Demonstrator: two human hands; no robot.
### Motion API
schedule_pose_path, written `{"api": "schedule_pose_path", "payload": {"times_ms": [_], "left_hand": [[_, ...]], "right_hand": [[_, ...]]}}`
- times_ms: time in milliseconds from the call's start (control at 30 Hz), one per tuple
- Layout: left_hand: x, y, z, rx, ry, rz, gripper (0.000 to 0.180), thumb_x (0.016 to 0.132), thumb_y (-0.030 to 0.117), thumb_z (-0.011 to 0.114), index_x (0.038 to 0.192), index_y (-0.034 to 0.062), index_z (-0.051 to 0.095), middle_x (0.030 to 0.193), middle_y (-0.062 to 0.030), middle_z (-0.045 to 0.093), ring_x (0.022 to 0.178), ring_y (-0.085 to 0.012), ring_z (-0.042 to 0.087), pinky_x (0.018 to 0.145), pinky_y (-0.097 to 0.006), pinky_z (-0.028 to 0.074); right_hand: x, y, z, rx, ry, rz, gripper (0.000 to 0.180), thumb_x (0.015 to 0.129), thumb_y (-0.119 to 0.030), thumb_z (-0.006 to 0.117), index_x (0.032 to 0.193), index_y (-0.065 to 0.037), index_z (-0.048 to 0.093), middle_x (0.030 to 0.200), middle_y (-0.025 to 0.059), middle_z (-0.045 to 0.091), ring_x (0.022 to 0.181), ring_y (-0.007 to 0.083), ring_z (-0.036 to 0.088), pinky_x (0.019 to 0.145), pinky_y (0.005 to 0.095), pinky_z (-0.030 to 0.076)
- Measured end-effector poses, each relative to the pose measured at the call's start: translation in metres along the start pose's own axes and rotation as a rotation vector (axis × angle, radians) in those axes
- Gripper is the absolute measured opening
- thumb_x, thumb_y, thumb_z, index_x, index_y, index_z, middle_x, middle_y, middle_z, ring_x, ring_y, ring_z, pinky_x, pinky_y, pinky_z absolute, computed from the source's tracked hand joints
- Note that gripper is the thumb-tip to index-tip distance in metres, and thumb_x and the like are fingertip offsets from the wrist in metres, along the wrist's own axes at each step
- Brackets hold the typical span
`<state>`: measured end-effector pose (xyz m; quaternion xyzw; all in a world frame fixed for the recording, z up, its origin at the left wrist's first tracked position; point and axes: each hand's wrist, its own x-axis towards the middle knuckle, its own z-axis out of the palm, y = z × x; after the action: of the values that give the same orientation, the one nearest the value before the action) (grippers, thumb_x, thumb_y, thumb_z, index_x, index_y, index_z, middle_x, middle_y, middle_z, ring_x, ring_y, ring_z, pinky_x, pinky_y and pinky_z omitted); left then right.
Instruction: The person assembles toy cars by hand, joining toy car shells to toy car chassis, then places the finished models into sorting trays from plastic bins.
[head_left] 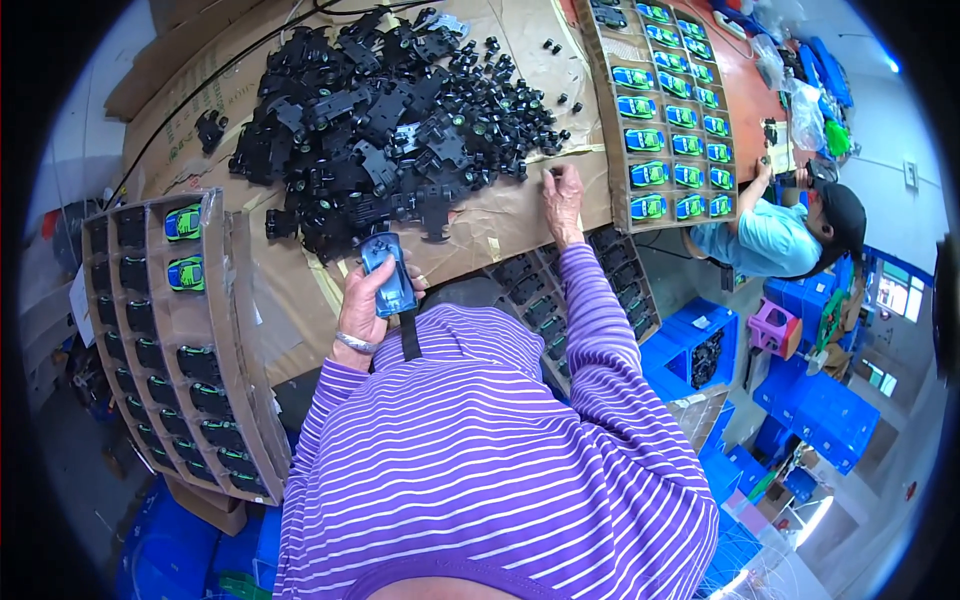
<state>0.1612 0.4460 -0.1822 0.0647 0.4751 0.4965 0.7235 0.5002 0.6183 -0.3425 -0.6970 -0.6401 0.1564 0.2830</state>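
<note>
My left hand (pixel 362 304) is closed around a blue toy car body (pixel 390 272), thumb lying over it, just in front of the table's near edge. Beyond it spreads a big pile of black toy car chassis (pixel 372 135). Small black wheels (pixel 490 120) lie heaped along the pile's right side. My right hand (pixel 563 200) rests low over the cardboard-covered table (pixel 490 218), right of the wheels, with its fingers curled together. Whatever is between those fingertips, if anything, is too small to make out.
A divided cardboard tray (pixel 218 300) at left holds green-and-blue toy cars and dark car parts. Another tray (pixel 622 205) at right has rows of green-and-blue cars. More trays (pixel 540 300) sit below the table edge. A co-worker (pixel 775 235) works at far right near blue crates (pixel 815 400).
</note>
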Motion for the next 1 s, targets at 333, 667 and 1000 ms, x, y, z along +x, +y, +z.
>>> {"api": "schedule_pose_path", "payload": {"times_ms": [333, 667, 1000], "left_hand": [[0.010, 0.005, 0.020, -0.354, -0.387, -0.145, 0.049, 0.105, 0.033, 0.046, 0.146, 0.0062, 0.042, 0.124, -0.0154, 0.063, 0.102, -0.0295, 0.068, 0.074, -0.043, 0.061], [-0.024, 0.021, 0.010, -0.306, -0.378, -0.064, 0.049, 0.104, 0.033, 0.048, 0.139, -0.0011, 0.047, 0.113, -0.0184, 0.068, 0.100, -0.0292, 0.070, 0.074, -0.039, 0.062], [-0.033, 0.022, -0.013, -0.347, -0.329, -0.032, 0.042, 0.103, 0.028, 0.051, 0.136, 0.0021, 0.050, 0.116, -0.0166, 0.067, 0.099, -0.0282, 0.070, 0.073, -0.041, 0.063]], "right_hand": [[-0.085, -0.199, -0.112, 0.913, -0.891, 0.295, 0.026, 0.090, -0.009, 0.064, 0.114, 0.003, 0.060, 0.085, 0.0077, 0.070, 0.074, 0.0119, 0.064, 0.071, 0.0254, 0.051], [-0.128, -0.210, -0.084, 1.479, -0.968, 0.749, 0.025, 0.094, -0.012, 0.063, 0.113, 0.004, 0.060, 0.090, 0.0068, 0.063, 0.074, 0.0151, 0.061, 0.074, 0.0301, 0.054], [-0.136, -0.223, -0.072, 1.465, -0.905, 0.833, 0.022, 0.093, -0.004, 0.061, 0.114, 0.004, 0.061, 0.097, 0.0117, 0.068, 0.092, 0.0211, 0.068, 0.081, 0.0308, 0.055]]}}
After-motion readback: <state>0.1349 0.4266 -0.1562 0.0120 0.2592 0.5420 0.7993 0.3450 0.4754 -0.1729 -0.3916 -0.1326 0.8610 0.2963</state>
